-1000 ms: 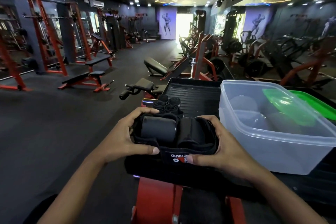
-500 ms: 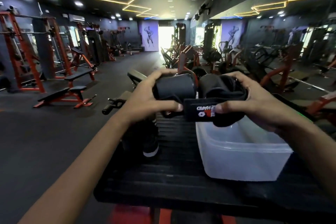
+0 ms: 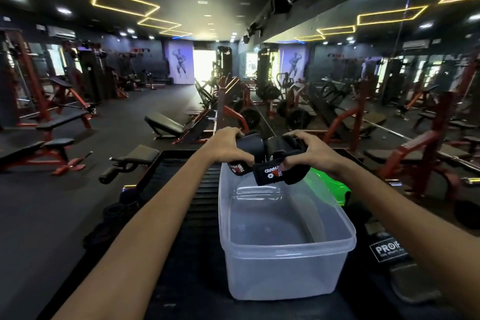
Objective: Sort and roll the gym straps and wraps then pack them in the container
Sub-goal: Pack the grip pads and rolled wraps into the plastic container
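Your left hand [image 3: 228, 148] and right hand [image 3: 309, 153] curl their fingers round black rolled wraps [image 3: 270, 163] above the clear, rectangular plastic tub [image 3: 285, 254]; nothing visible inside.

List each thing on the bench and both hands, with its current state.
left hand: grips the left rolled wrap
right hand: grips the right rolled wrap
rolled wraps: black, bundled, held above the far end of the container
container: clear, open, nothing inside it
green lid: off, lying behind the container
bench: black, container stands on it
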